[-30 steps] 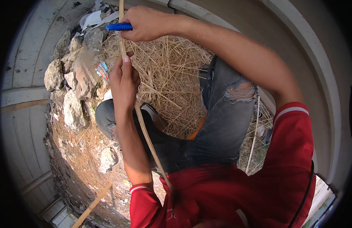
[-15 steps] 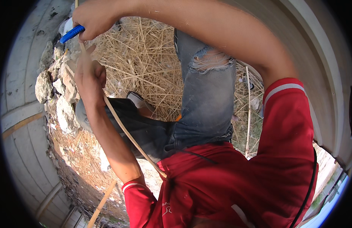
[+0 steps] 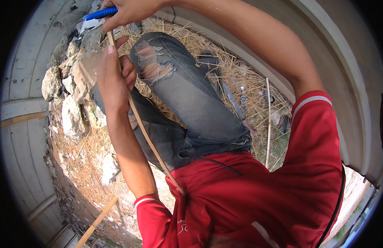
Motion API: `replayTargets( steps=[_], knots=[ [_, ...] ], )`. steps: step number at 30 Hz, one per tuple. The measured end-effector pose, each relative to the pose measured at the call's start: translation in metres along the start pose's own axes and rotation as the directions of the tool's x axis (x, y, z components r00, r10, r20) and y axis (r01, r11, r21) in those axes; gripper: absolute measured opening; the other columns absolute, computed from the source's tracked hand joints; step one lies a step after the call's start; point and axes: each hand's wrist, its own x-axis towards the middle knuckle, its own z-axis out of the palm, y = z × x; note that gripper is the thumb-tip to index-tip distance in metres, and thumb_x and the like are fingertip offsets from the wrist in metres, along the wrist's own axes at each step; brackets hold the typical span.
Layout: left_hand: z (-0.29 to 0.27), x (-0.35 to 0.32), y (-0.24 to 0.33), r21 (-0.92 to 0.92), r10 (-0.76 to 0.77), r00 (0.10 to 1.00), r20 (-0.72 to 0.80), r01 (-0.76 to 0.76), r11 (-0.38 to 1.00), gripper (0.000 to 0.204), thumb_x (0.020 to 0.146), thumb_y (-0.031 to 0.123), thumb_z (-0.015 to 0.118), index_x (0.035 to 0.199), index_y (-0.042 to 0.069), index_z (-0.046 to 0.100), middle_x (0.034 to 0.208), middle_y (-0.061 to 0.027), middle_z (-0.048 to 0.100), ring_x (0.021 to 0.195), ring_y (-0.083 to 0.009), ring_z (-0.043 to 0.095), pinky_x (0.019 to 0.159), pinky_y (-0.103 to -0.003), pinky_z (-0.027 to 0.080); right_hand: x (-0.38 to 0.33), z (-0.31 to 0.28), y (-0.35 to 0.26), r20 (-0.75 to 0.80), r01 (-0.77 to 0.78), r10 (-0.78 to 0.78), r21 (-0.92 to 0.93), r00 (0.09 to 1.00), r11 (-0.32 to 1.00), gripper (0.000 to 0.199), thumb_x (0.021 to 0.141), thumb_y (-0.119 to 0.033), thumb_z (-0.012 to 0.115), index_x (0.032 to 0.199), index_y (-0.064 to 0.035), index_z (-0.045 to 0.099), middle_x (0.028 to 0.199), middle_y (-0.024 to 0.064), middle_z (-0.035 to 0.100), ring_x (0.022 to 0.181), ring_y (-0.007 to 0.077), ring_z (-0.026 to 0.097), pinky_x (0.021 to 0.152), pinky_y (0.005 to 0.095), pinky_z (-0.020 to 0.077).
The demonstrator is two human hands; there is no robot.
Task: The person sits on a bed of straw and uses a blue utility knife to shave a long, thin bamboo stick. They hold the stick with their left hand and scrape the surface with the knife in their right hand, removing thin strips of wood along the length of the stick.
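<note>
left hand [image 3: 113,78] wraps the thin bamboo strip [image 3: 146,134], thumb laid along it; the strip runs from the chest up past the knee. right hand [image 3: 127,10] closed round a blue-handled knife [image 3: 99,13] at the strip's top end. imo: keep lh grip firm behind the blade, cut away from fingers, shallow angle. vs 0.5 s ago: view swung, hands now nearer centre-top, torn jeans knee [image 3: 154,62] right beside lh.

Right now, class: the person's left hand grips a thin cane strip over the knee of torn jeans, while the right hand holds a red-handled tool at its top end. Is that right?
Not quite. The tool in the right hand has a blue handle, not red, as the head view shows. The rest holds: the left hand has its grip on the thin cane strip, beside the knee of the torn jeans.
</note>
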Motion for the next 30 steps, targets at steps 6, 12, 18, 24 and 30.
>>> replayTargets(
  steps=[6, 12, 18, 24, 30],
  knots=[
    [-0.002, -0.001, -0.026, -0.031, -0.091, 0.995, -0.05, 0.089, 0.996, 0.044, 0.11, 0.035, 0.035, 0.132, 0.003, 0.054, 0.062, 0.0057, 0.033, 0.048, -0.0035, 0.029, 0.042, -0.021, 0.024, -0.06, -0.004, -0.01, 0.017, -0.23, 0.23, 0.0, 0.973, 0.973, 0.029, 0.086, -0.027, 0.065, 0.07, -0.0031, 0.062, 0.062, 0.0089, 0.063, 0.054, 0.0216, 0.052, 0.058, 0.0382, 0.0451],
    [-0.025, 0.012, -0.059, -0.121, -0.168, 0.984, -0.066, 0.16, 0.98, 0.041, 0.11, 0.034, 0.038, 0.132, 0.003, 0.054, 0.063, 0.0062, 0.031, 0.049, -0.0036, 0.029, 0.042, -0.02, 0.022, -0.189, 0.029, 0.018, -0.08, -0.717, 0.717, 0.033, 0.693, 0.697, 0.031, 0.084, -0.035, 0.074, 0.082, -0.0045, 0.067, 0.062, 0.0041, 0.056, 0.059, 0.014, 0.054, 0.057, 0.0335, 0.0425],
    [-0.02, 0.015, -0.061, -0.141, -0.176, 0.98, -0.093, 0.162, 0.977, 0.051, 0.109, 0.039, 0.038, 0.138, -0.001, 0.051, 0.062, 0.0077, 0.024, 0.049, -0.0036, 0.022, 0.041, -0.021, 0.015, -0.389, 0.1, 0.051, -0.186, -0.958, 0.94, -0.028, 0.286, 0.286, 0.028, 0.08, -0.029, 0.074, 0.098, -0.0067, 0.071, 0.065, 0.0088, 0.061, 0.063, 0.02, 0.058, 0.064, 0.0363, 0.0463],
    [-0.022, 0.016, -0.058, -0.133, -0.194, 0.974, -0.119, 0.178, 0.975, 0.051, 0.109, 0.038, 0.037, 0.139, -0.001, 0.051, 0.062, 0.0076, 0.025, 0.048, -0.0034, 0.022, 0.041, -0.021, 0.016, -0.513, 0.193, -0.023, 0.063, -0.958, 0.997, -0.284, -0.052, -0.032, 0.068, 0.082, -0.021, 0.066, 0.148, -0.0235, 0.047, 0.102, 0.0203, 0.072, 0.096, 0.0405, 0.069, 0.089, 0.0474, 0.0545],
    [-0.015, 0.018, -0.055, -0.119, -0.179, 0.979, -0.1, 0.166, 0.979, 0.05, 0.109, 0.036, 0.036, 0.139, -0.002, 0.05, 0.063, 0.0076, 0.025, 0.049, -0.0033, 0.023, 0.041, -0.02, 0.017, -0.542, 0.234, -0.077, 0.046, -0.948, 0.997, -0.315, -0.068, -0.05, 0.056, 0.086, -0.023, 0.062, 0.142, -0.0209, 0.054, 0.104, 0.0204, 0.071, 0.096, 0.0402, 0.068, 0.088, 0.0489, 0.0537]
  ],
)
